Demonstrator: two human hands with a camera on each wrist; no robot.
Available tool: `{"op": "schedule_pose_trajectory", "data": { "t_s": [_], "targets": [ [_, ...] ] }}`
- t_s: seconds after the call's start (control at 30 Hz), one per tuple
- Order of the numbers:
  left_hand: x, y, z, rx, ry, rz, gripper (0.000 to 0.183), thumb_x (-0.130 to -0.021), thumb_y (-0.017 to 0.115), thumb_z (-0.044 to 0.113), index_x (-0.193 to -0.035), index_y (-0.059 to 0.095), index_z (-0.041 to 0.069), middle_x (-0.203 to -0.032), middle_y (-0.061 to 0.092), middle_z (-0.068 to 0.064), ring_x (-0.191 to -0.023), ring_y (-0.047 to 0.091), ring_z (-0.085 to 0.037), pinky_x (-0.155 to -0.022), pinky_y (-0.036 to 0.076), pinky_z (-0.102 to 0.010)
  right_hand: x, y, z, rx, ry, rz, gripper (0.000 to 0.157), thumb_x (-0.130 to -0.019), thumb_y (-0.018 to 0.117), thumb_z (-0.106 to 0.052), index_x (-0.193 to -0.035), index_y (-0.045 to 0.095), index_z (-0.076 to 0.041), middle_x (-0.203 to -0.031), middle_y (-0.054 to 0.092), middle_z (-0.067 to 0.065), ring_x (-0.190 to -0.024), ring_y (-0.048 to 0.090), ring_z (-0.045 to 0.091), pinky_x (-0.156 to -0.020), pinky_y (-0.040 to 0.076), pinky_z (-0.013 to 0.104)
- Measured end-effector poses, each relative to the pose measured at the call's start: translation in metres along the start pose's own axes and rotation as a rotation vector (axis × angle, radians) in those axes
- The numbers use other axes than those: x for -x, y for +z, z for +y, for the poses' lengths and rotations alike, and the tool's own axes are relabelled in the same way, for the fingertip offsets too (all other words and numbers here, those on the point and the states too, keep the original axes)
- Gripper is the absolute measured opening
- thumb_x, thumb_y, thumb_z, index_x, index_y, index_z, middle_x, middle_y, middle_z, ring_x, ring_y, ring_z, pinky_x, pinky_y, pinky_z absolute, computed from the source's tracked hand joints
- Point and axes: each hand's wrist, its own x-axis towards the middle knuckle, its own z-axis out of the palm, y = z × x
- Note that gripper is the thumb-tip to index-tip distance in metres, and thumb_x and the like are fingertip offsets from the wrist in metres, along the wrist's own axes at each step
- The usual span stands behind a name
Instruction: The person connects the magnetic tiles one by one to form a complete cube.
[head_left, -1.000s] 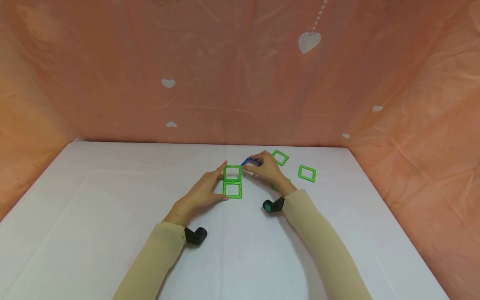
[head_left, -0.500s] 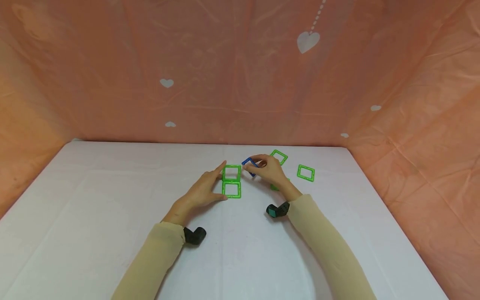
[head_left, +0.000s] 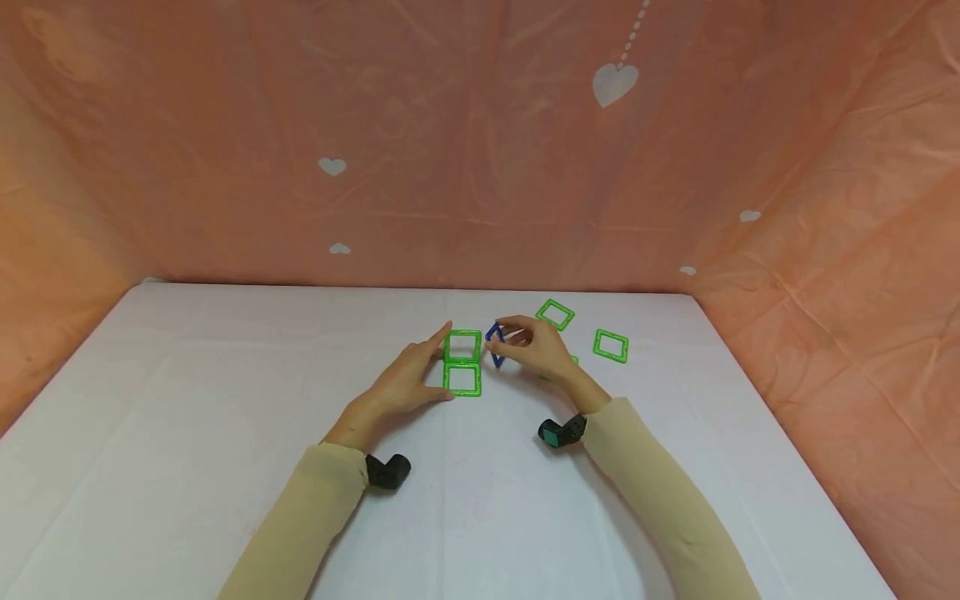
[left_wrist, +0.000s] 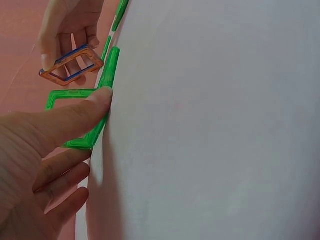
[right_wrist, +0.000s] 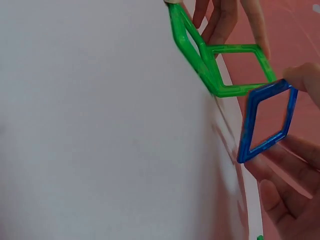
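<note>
Two green square magnetic tile frames [head_left: 462, 362] join along one edge; in the right wrist view the green tiles [right_wrist: 220, 90] meet at an angle. My left hand [head_left: 405, 379] holds the pair from the left, its thumb [left_wrist: 80, 117] on the near edge and its fingers round the far side. Just to the right, a diamond-shaped blue magnetic tile [right_wrist: 247, 127] is pinched by my right hand [head_left: 542, 346] between thumb and fingers. In the left wrist view the face of this tile [left_wrist: 55, 78] looks orange with blue inner edges. A small gap separates it from the green pair.
Loose green tiles [head_left: 610, 358] lie on the white table [head_left: 225, 400] at the right; another green tile [head_left: 548, 323] is behind my right hand, and one more [head_left: 575, 360] is mostly hidden by it. Pink cloth [head_left: 450, 167] with hearts hangs behind the table.
My right hand has come nearer and slightly right, turning the blue tile from lying nearly level to standing upright beside the green pair. My left hand keeps its hold.
</note>
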Motion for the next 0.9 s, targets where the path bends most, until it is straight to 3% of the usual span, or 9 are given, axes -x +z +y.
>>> {"op": "schedule_pose_trajectory", "data": {
  "t_s": [0.17, 0.4, 0.9],
  "targets": [
    [-0.001, 0.0, 0.0, -0.008, -0.011, 0.001, 0.1, -0.078, 0.08, 0.016, -0.154, 0.015, 0.007, -0.134, 0.055, -0.022, -0.128, 0.044, -0.039, -0.112, 0.03, -0.051, 0.002, 0.001, 0.0, -0.046, -0.005, -0.032, 0.054, -0.083, 0.074, -0.026, -0.13, 0.059, -0.004, -0.113, 0.067, 0.013, -0.098, 0.067, 0.025, -0.084, 0.054, 0.036],
    [0.001, 0.0, 0.001, -0.001, -0.006, 0.01, 0.099, -0.078, 0.08, 0.015, -0.154, 0.017, 0.007, -0.133, 0.056, -0.022, -0.126, 0.045, -0.038, -0.11, 0.032, -0.051, 0.007, 0.003, 0.002, -0.128, -0.074, -0.055, 0.053, -0.081, 0.076, -0.013, -0.129, 0.057, 0.001, -0.114, 0.066, 0.017, -0.1, 0.067, 0.029, -0.087, 0.054, 0.037],
    [0.002, 0.002, 0.002, 0.004, 0.004, 0.028, 0.099, -0.077, 0.081, 0.014, -0.153, 0.018, 0.007, -0.131, 0.057, -0.023, -0.126, 0.046, -0.039, -0.11, 0.032, -0.051, 0.015, 0.005, 0.007, -0.172, -0.144, -0.089, 0.054, -0.078, 0.077, -0.004, -0.126, 0.056, 0.004, -0.12, 0.064, 0.019, -0.107, 0.063, 0.031, -0.093, 0.051, 0.041]
  ]
}}
